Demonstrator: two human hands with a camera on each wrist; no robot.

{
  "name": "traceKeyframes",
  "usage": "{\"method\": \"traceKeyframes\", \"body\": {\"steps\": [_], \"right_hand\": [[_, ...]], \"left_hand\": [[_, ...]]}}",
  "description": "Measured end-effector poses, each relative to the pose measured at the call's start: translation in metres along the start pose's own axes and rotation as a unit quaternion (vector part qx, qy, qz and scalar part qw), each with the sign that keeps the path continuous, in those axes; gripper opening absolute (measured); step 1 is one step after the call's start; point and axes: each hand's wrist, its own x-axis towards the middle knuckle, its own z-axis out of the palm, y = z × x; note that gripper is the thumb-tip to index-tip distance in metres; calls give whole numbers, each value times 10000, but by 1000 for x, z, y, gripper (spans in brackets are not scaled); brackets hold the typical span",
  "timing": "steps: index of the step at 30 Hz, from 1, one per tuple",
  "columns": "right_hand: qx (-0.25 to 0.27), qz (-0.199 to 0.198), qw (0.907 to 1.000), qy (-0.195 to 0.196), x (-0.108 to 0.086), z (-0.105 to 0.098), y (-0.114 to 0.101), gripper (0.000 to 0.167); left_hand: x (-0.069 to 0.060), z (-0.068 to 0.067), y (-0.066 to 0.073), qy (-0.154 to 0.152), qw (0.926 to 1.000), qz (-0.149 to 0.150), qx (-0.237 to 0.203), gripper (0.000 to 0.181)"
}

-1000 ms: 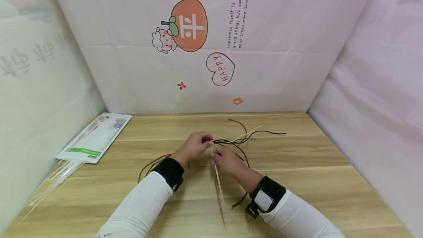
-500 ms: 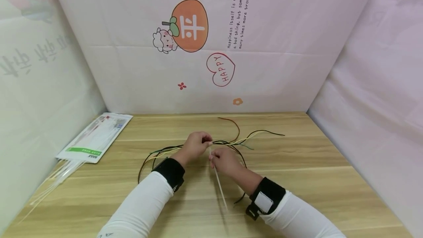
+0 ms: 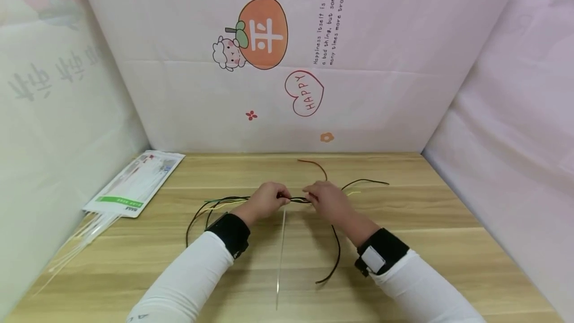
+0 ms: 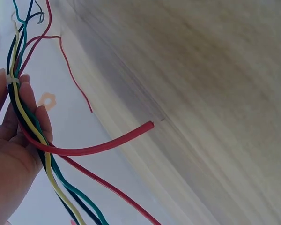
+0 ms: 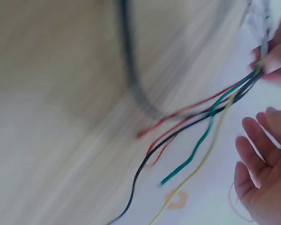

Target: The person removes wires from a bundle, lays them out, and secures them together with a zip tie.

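Note:
My left hand (image 3: pixel 265 201) pinches a bundle of thin wires (image 4: pixel 35 126) in black, red, green and yellow above the table. A white cable tie (image 4: pixel 12 80) is looped around the bundle by the left fingertips. Its long tail (image 3: pixel 281 250) hangs toward the near side in the head view. My right hand (image 3: pixel 331 206) is just right of the left one, by the bundle. In the right wrist view the right fingers (image 5: pixel 246 180) are loosely bent and apart from the wires, holding nothing. Loose wire ends spread out on both sides of the hands.
On the left of the wood-grain table (image 3: pixel 403 273) lies a white packet (image 3: pixel 136 183) with a green stripe. Several white cable ties (image 3: pixel 87 236) stick out of its near end. Printed white sheets (image 3: pixel 202 98) wall the back and both sides.
The right hand has let go of the cable tie's tail and moved right and slightly away, beside the wires. The left hand keeps its hold; the tail now hangs straighter.

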Motion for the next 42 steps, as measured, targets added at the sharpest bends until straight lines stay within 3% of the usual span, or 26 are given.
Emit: {"method": "traceKeyframes", "body": {"steps": [2, 4, 8, 11, 14, 20, 24, 33, 39, 42], "right_hand": [[-489, -350, 9982, -34, 2, -1, 8, 29], [-577, -538, 9962, -377, 3, -1, 14, 35], [-178, -348, 9914, -1248, 6, 2, 20, 35], [4, -186, 9877, -1553, 9, 5, 21, 32], [180, -97, 9869, -1600, 11, 8, 21, 28], [-93, -11, 9843, -1763, 12, 11, 24, 13], [-433, 156, 9792, -1977, 6, 13, 30, 21], [-1312, -218, 9716, -1955, -4, 6, 33, 26], [-1935, -465, 9582, -2058, -6, 0, 47, 32], [-2116, -517, 9563, -1949, -11, -3, 59, 30]], "left_hand": [[-1, -1, 0, -17, 10000, 38, -23, 6], [-3, -1, 1, -40, 9999, 100, -48, 6], [-5, 0, 2, -61, 9998, 137, -88, 5], [-7, -1, 2, -1, 9999, 126, -82, 5], [-8, -1, 1, 101, 9999, 95, -40, 4], [-10, -1, -1, 199, 9992, -88, 324, 3], [-11, 3, -6, 251, 9981, -333, 446, 4], [-9, 9, -12, 81, 9971, -232, 715, 6], [-5, 12, -13, -50, 9955, -375, 867, 4], [-4, 12, -18, -76, 9942, -502, 953, 5]]}}
